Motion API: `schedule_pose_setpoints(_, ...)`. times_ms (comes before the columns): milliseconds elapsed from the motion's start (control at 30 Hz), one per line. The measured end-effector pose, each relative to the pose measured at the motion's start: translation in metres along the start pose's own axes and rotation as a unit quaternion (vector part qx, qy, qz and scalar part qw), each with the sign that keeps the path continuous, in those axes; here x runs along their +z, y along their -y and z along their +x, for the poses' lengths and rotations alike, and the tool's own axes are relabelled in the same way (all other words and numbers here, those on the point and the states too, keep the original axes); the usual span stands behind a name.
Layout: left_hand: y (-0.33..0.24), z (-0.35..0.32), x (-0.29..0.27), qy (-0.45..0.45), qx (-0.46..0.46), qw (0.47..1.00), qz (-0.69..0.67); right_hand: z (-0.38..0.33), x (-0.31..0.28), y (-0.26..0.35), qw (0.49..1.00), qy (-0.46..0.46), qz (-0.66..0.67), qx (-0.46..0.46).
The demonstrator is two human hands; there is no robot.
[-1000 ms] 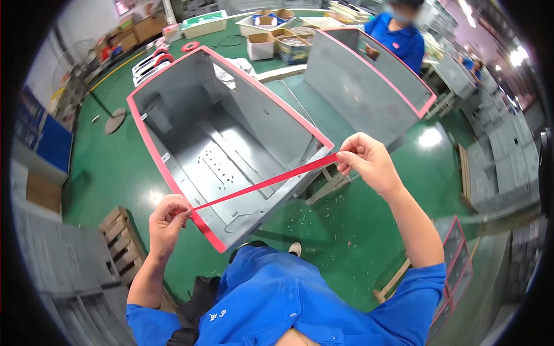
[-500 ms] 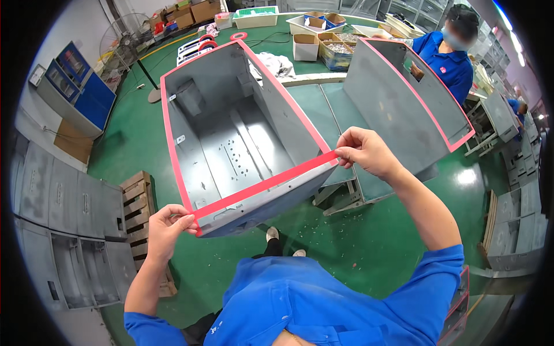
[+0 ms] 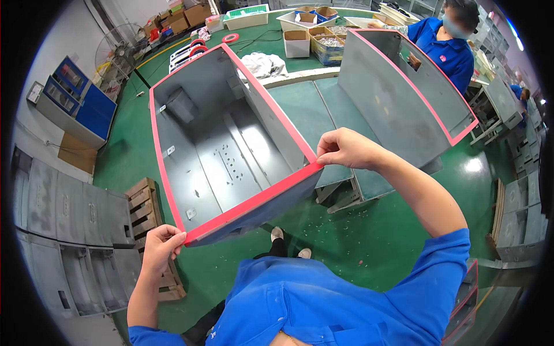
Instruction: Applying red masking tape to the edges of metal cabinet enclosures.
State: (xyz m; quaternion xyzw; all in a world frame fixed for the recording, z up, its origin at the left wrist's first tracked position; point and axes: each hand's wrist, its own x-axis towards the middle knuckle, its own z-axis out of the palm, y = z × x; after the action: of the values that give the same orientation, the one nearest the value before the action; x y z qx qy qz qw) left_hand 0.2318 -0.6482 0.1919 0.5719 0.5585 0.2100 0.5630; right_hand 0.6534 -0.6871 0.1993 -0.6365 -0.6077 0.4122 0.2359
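Note:
An open grey metal cabinet shell (image 3: 214, 153) stands before me, its rim lined with pinkish-red tape. Across its near edge runs a strip of red tape (image 3: 249, 204). At the near left corner, my left hand (image 3: 158, 249) pinches the strip's end between thumb and fingers. My right hand (image 3: 349, 149) is closed on the other end at the near right corner, thumb and fingertips pressed together. Brackets, slots and small holes show inside the shell.
A second taped grey shell (image 3: 386, 95) stands on the green-topped table (image 3: 303, 109) at right. Behind it is a co-worker in blue (image 3: 456, 63). Boxes of small parts (image 3: 330, 51), a white cloth (image 3: 262, 66), a fan (image 3: 121, 49) and a wooden pallet (image 3: 144, 210) are around.
The taped shell and my left hand sit slightly lower and further left in view. The red strip now covers the near rim, where a grey band showed below it before.

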Motion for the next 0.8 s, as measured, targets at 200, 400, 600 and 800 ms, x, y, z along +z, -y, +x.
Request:
schedule_pose_setpoints(200,0.003,0.003,-0.003,0.006,-0.018,1.000,-0.008,0.010,-0.004,-0.007,0.998,0.044,0.046,0.015)
schedule_pose_setpoints(400,0.002,0.006,-0.002,0.016,-0.038,0.999,-0.024,0.012,-0.005,-0.008,0.996,0.065,0.053,0.024)
schedule_pose_setpoints(600,0.006,0.007,-0.005,0.023,-0.035,0.998,-0.039,0.017,-0.005,-0.008,0.995,0.078,0.056,0.014)
schedule_pose_setpoints(800,0.007,0.011,-0.004,0.026,-0.030,0.998,-0.047,0.019,-0.007,-0.008,0.996,0.082,0.032,0.009)
